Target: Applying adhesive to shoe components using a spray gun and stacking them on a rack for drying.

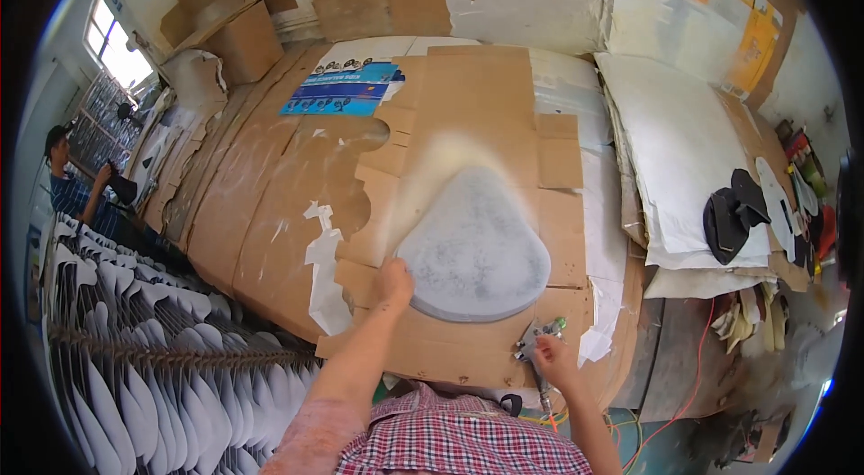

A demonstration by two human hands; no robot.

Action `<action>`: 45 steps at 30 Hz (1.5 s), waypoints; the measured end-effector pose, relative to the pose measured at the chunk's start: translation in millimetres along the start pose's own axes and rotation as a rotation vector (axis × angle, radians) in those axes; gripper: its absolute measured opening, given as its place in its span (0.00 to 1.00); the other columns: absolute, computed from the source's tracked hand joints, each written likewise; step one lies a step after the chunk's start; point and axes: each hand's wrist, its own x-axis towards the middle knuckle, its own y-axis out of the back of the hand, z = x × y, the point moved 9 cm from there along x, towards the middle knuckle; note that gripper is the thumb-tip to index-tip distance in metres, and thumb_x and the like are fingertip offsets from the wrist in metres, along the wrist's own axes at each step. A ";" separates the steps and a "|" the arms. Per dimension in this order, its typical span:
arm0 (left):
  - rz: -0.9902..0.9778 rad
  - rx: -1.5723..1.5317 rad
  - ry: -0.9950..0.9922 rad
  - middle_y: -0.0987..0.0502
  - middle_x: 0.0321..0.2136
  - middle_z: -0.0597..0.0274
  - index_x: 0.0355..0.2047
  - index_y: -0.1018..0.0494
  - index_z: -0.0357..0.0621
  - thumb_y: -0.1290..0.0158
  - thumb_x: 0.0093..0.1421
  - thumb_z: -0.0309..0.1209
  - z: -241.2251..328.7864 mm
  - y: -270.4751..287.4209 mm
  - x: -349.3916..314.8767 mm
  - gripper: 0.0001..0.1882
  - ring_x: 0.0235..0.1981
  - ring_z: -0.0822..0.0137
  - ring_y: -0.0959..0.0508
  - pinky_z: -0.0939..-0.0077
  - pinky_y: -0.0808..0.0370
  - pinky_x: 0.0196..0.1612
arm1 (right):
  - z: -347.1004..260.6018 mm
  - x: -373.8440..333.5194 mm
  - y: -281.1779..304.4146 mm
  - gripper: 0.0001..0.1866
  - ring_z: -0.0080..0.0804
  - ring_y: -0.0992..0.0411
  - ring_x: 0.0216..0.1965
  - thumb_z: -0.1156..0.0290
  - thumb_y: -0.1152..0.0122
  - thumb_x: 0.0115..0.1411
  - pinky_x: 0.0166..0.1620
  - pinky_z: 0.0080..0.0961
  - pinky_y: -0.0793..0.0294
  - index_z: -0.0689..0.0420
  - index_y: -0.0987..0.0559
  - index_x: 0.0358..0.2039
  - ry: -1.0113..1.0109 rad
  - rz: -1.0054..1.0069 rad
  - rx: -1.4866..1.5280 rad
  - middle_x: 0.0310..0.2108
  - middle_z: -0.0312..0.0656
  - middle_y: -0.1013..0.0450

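Note:
A thick grey pad (481,241), shaped like a rounded triangle, lies on brown cardboard in front of me. Darker mottling marks its top, and its thick side edge shows at the front. At its lower left rim, my left hand (393,284) is closed on the edge; the fingertips are partly hidden. My right hand (558,362) grips a small metal spray gun (531,340) with a green part, just beyond the pad's lower right corner. A hose runs down from the gun. Pale overspray (423,174) coats the cardboard around the pad's upper left side.
Many light grey cut pieces (153,403) hang in rows at lower left. A white-topped stack of sheets (675,160) stands right, bearing a black padded piece (733,214). A blue printed sheet (342,88) lies at the back. A co-worker (76,183) holds something dark at far left.

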 end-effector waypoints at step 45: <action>0.523 -0.503 -0.002 0.25 0.20 0.61 0.25 0.32 0.44 0.48 0.59 0.36 -50.4 837.8 -164.1 0.10 0.18 0.69 0.23 0.82 0.26 0.19 | -925.7 16.4 -78.8 0.39 0.26 0.30 0.33 0.71 0.42 0.43 0.34 0.27 0.25 0.56 0.41 0.59 1.139 -0.653 1.022 0.35 0.37 0.32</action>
